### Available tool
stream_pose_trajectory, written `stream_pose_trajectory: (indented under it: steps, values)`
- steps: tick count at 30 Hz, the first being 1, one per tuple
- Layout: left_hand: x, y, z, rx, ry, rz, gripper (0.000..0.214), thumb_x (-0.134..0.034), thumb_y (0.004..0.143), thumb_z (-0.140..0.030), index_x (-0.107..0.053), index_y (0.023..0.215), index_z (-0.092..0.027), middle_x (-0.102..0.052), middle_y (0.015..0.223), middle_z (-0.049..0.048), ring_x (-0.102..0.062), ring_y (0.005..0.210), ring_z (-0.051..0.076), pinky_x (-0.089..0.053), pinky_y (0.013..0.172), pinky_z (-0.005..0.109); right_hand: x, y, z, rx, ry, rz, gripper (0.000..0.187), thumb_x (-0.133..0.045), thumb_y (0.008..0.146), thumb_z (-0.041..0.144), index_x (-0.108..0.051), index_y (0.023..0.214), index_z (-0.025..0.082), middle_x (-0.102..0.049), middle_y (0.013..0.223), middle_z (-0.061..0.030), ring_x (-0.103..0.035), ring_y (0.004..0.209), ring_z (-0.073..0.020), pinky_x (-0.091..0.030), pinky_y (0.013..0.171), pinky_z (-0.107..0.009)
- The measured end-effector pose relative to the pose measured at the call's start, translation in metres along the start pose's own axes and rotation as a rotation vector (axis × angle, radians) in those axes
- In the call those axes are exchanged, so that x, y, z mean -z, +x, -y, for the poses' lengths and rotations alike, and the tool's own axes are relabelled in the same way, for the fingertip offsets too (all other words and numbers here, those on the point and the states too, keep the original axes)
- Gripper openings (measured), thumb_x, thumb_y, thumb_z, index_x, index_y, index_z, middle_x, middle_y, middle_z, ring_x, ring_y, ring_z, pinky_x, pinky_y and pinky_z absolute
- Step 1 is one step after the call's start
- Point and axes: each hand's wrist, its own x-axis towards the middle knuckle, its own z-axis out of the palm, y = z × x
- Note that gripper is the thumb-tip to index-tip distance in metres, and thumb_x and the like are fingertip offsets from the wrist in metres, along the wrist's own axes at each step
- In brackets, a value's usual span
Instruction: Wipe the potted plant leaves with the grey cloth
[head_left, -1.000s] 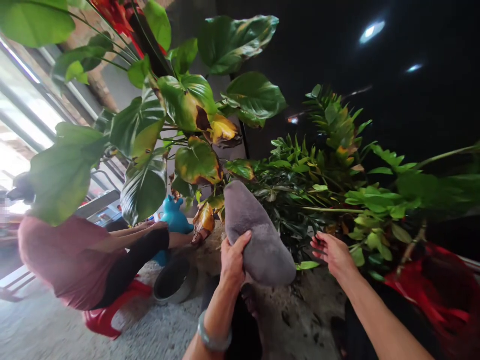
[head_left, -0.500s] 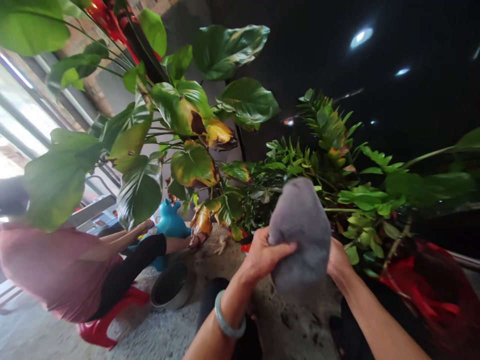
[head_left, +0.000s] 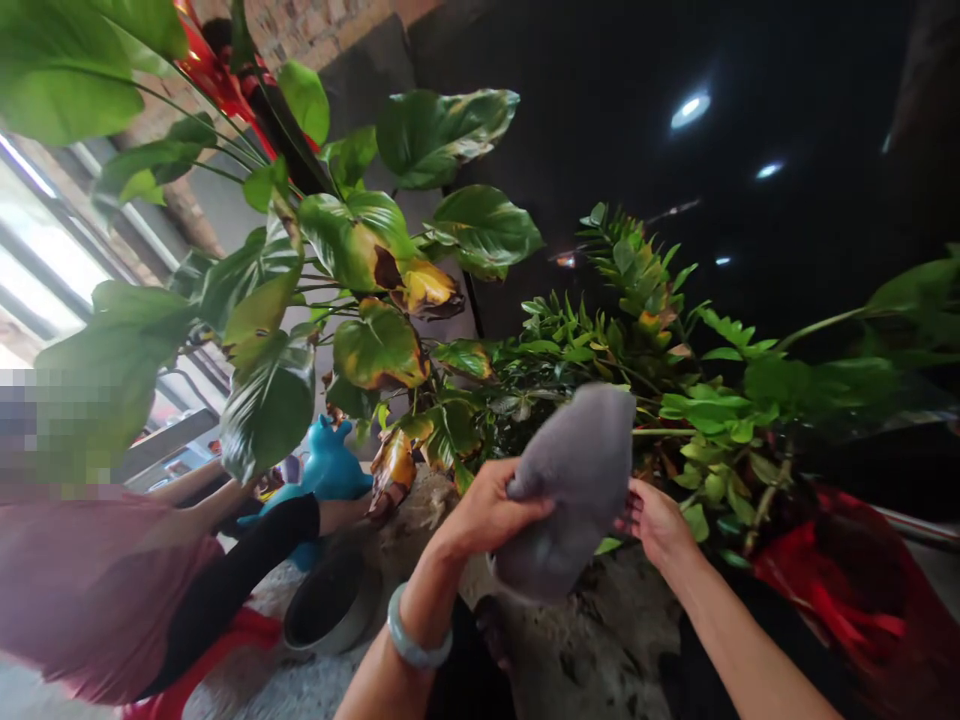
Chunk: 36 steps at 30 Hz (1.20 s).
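A soft grey cloth [head_left: 574, 490] hangs in front of the plants, in the grip of my left hand [head_left: 499, 505]. The thumb presses on its near face, and the other fingers are behind it. A pale bangle circles the left wrist. My right hand [head_left: 660, 522] is at the cloth's right edge, its fingers loosely bent and apart. Whether its fingertips touch the cloth is hard to tell. Behind the cloth are green leafy plants [head_left: 622, 350], partly covered by it.
A large-leaved plant [head_left: 375, 240] with browning leaves fills the left and middle. A person in a pink top [head_left: 112, 590] sits on a red stool [head_left: 202, 665], near a dark round basin [head_left: 330, 600] and a blue animal-shaped toy [head_left: 330, 460]. Red wrapping [head_left: 840, 580] lies at right.
The cloth has tilted and moved down and left with my left hand. My right hand has drawn apart from it somewhat, its fingers now showing. The view has shifted slightly.
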Motion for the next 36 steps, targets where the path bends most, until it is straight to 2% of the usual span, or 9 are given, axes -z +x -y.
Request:
stream_pose_trajectory:
  steps: [5,9,13,20,22,25,28,34,36]
  values:
    - [-0.007,0.031,0.023,-0.039,-0.022,-0.219,0.014,-0.061,0.061,-0.029,-0.056,0.066,-0.017,-0.049,0.061,-0.0031,-0.044,0.060,0.012,-0.039,0.057,0.023,-0.004,0.001,0.000,-0.008,-0.011,-0.015,0.011,-0.069,0.060,0.020,-0.058,0.057,0.019,-0.064,0.048,0.0024,-0.060,0.042,-0.0124,-0.044,0.039,-0.021]
    - [-0.011,0.005,0.058,0.144,0.317,0.025,0.005,-0.060,0.054,-0.015,-0.056,0.054,-0.018,-0.048,0.055,-0.0041,-0.045,0.062,0.014,-0.037,0.058,0.022,-0.001,0.003,0.000,-0.007,-0.015,-0.027,0.014,-0.072,0.057,0.020,-0.059,0.059,0.020,-0.065,0.049,0.0018,-0.061,0.042,-0.0140,-0.043,0.038,-0.021]
    - [0.004,-0.023,0.048,0.190,0.200,0.282,0.010,-0.062,0.058,-0.022,-0.064,0.067,-0.018,-0.053,0.061,-0.0051,-0.047,0.064,0.014,-0.038,0.059,0.021,0.001,0.000,0.002,-0.002,-0.005,-0.038,0.013,-0.071,0.056,0.022,-0.059,0.058,0.019,-0.065,0.047,0.0015,-0.059,0.040,-0.0135,-0.039,0.036,-0.020]
    - [0.007,0.021,0.024,-0.044,0.242,-0.197,0.007,-0.056,0.066,-0.023,-0.054,0.064,-0.017,-0.045,0.062,-0.0046,-0.042,0.064,0.012,-0.035,0.059,0.021,-0.007,-0.005,0.002,-0.005,-0.018,-0.035,0.010,-0.068,0.056,0.023,-0.059,0.055,0.019,-0.065,0.048,0.0023,-0.060,0.043,-0.0138,-0.041,0.038,-0.022]
    - [0.001,0.023,0.036,0.012,0.398,-0.139,0.002,-0.055,0.064,-0.019,-0.054,0.063,-0.018,-0.046,0.061,-0.0045,-0.043,0.064,0.012,-0.034,0.059,0.021,-0.008,-0.006,0.003,-0.012,-0.023,-0.034,0.010,-0.069,0.056,0.022,-0.059,0.054,0.019,-0.064,0.047,0.0021,-0.059,0.042,-0.0145,-0.040,0.036,-0.022]
    - [0.000,0.004,0.050,0.076,0.577,0.149,0.005,-0.057,0.059,-0.014,-0.056,0.060,-0.018,-0.048,0.059,-0.0051,-0.045,0.063,0.013,-0.032,0.059,0.022,-0.008,-0.006,0.004,-0.014,-0.023,-0.032,0.010,-0.069,0.056,0.021,-0.059,0.054,0.019,-0.064,0.046,0.0013,-0.058,0.041,-0.0140,-0.038,0.035,-0.022]
    - [0.013,-0.022,0.047,0.041,0.438,0.250,0.001,-0.059,0.061,-0.019,-0.059,0.061,-0.017,-0.048,0.058,-0.0049,-0.045,0.062,0.012,-0.032,0.056,0.021,-0.006,-0.006,0.005,-0.005,-0.012,-0.020,0.011,-0.069,0.056,0.021,-0.058,0.055,0.019,-0.062,0.045,0.0020,-0.057,0.039,-0.0126,-0.038,0.036,-0.021]
    - [0.041,-0.016,0.017,-0.047,-0.104,-0.655,0.028,-0.073,0.054,-0.038,-0.062,0.066,-0.015,-0.058,0.058,-0.0023,-0.050,0.056,0.012,-0.042,0.054,0.023,-0.006,-0.006,0.003,-0.008,-0.030,-0.011,0.013,-0.070,0.057,0.021,-0.057,0.057,0.020,-0.063,0.047,0.0023,-0.058,0.041,-0.0126,-0.042,0.039,-0.021]
    - [0.032,-0.008,0.024,-0.002,-0.229,-0.824,0.033,-0.076,0.050,-0.038,-0.063,0.069,-0.015,-0.063,0.062,-0.0005,-0.055,0.058,0.014,-0.047,0.057,0.025,-0.007,-0.006,0.002,-0.008,-0.034,-0.010,0.012,-0.069,0.058,0.020,-0.057,0.058,0.020,-0.063,0.046,0.0027,-0.058,0.040,-0.0123,-0.042,0.039,-0.021]
